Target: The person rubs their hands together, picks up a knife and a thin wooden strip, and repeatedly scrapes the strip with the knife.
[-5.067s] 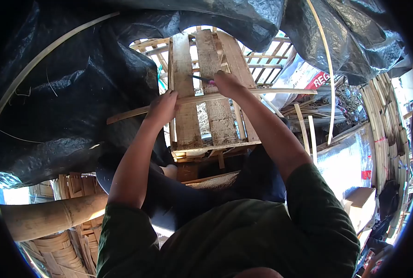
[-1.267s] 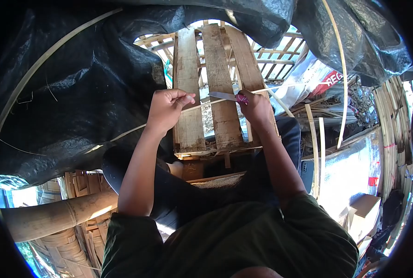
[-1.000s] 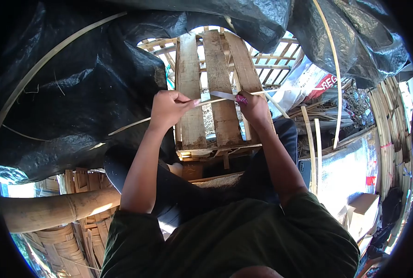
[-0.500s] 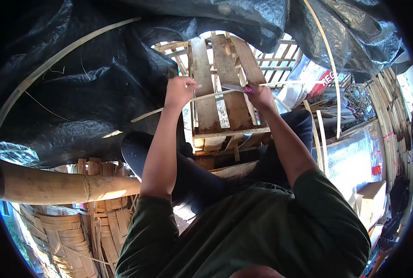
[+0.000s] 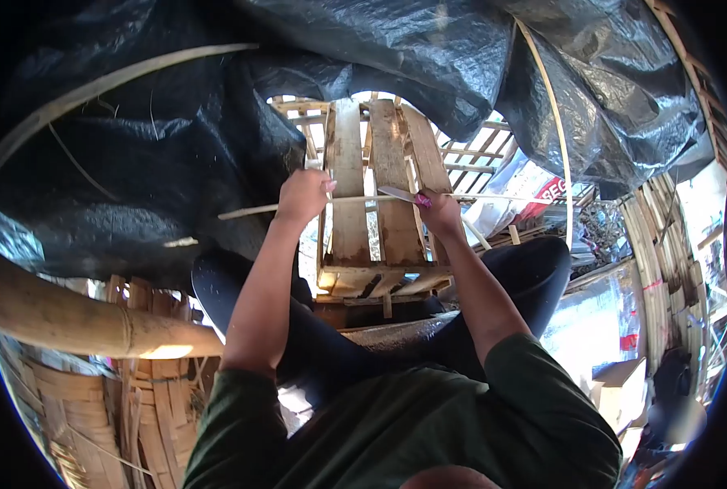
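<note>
Leftmost, the left hand (image 5: pixel 302 196) is curled nearly closed, apparently around the pale strip (image 5: pixel 353 200), its grip partly hidden. The strip crosses over the slatted wooden stand (image 5: pixel 393 232). Next, the knife (image 5: pixel 398 194) points leftward, handle clasped in the right hand's (image 5: pixel 442 213) bent fingers.

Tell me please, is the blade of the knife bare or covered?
Bare: the knife blade shows uncovered, pointing from the right hand toward the left hand.
</note>
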Motion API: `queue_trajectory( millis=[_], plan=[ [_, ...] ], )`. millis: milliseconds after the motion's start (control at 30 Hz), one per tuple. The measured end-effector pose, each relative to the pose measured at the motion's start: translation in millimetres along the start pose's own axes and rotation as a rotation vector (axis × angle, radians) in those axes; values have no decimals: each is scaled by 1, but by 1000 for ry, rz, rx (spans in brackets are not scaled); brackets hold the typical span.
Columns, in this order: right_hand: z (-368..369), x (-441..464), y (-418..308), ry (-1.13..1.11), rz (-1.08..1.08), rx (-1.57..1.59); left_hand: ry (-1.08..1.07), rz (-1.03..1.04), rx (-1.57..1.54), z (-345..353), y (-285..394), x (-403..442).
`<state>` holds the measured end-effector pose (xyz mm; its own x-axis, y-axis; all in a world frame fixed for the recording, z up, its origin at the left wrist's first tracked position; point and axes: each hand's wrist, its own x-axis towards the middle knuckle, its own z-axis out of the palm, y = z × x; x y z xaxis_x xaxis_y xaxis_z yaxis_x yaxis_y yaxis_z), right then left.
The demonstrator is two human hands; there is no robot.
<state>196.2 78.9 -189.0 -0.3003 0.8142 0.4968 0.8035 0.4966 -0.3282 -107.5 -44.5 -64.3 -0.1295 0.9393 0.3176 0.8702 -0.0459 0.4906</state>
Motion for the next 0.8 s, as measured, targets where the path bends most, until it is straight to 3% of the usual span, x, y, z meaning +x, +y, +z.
queue_trajectory(
  millis=[100,200,267,400,433,533,567,667,800],
  plan=[
    [-10,2,-8,-14,25,14,-35,97,-134,4,-9,0],
    [-19,0,-11,-44,37,36,-144,172,6,6,-5,-13],
    [-20,2,-12,-52,48,69,-351,44,253,17,-11,-16],
    [-27,6,-16,-179,163,51,-484,-36,273,41,-35,-3],
    [-26,10,-12,-246,187,25,-259,93,115,43,-38,-13],
    [-17,33,11,-421,175,-102,-316,29,136,27,-14,-14],
    [-47,43,-5,-473,128,-124,-315,15,97,19,-4,-14],
    [-71,74,-2,-587,-55,-92,-282,57,-134,16,-6,-15],
    [-95,99,-3,-664,-127,-54,-372,-7,-180,-3,9,-14]
  ],
)
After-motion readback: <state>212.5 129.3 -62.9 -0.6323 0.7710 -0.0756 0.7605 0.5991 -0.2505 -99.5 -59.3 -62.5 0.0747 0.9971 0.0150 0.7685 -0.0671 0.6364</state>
